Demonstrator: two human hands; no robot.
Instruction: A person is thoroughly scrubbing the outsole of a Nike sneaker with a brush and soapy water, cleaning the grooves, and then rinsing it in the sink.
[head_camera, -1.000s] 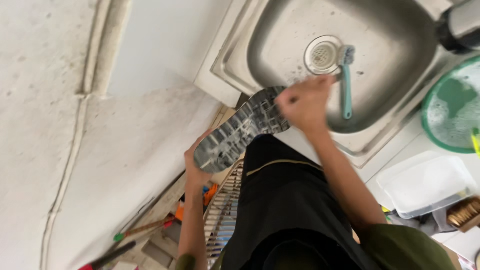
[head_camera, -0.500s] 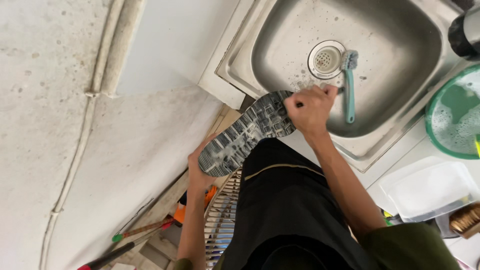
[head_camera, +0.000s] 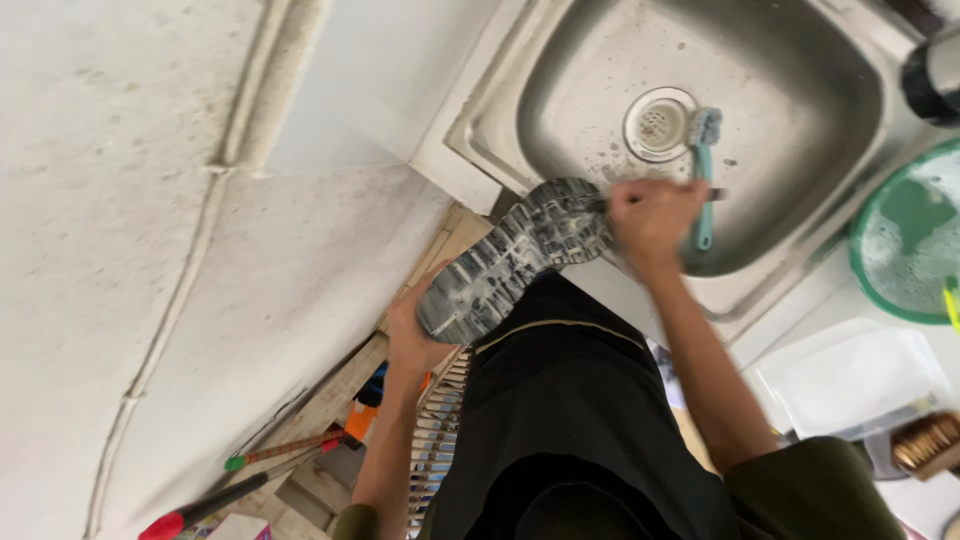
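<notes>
Two hands (head_camera: 655, 215) around shoe (head_camera: 515, 258).

A steel sink (head_camera: 800, 60) fills the top of the view, its round drain strainer (head_camera: 658, 124) near the basin's middle; a teal-handled brush (head_camera: 703, 170) lies in the basin just beside the strainer; to the right a green basin (head_camera: 905, 240) holds soapy water; below it sits a clear plastic container (head_camera: 850, 380); a brown ribbed object (head_camera: 925, 443) lies at the right edge; down at the lower left, red and green handled sticks (head_camera: 270, 452) rest on the floor by a pale stained wall (head_camera: 120, 250)
</notes>
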